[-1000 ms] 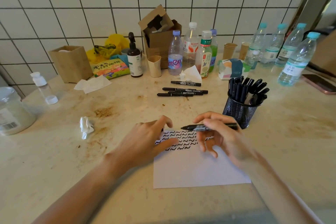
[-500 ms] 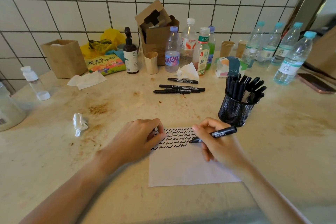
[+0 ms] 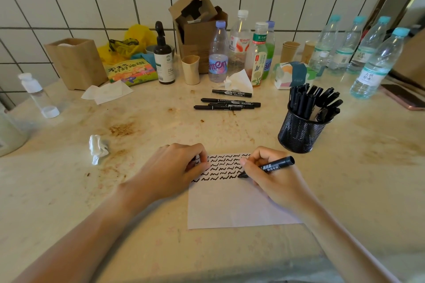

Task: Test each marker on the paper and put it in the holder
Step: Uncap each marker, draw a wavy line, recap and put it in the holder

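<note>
A white paper [image 3: 232, 207] lies in front of me, its top part filled with rows of black squiggles. My right hand [image 3: 273, 177] grips a black marker [image 3: 276, 164] with its tip down on the paper at the end of the lowest row. My left hand [image 3: 174, 167] rests on the paper's upper left corner, fingers curled; a small dark thing, maybe the cap, peeks out under its fingertips. A black mesh holder [image 3: 299, 133] packed with several markers stands just beyond my right hand. Several more black markers [image 3: 227, 104] lie farther back on the table.
A crumpled tissue [image 3: 97, 148] lies left of my left hand. Along the tiled wall stand a wooden box [image 3: 76, 62], a pump bottle [image 3: 163, 60], a cardboard box [image 3: 197, 30], several water bottles [image 3: 377, 64], paper cups and a tissue pack [image 3: 292, 74]. A phone [image 3: 404, 97] lies far right.
My right hand turned the marker from level above the paper to tip-down and brought it onto the lowest row of squiggles. My left hand settled onto the paper's corner.
</note>
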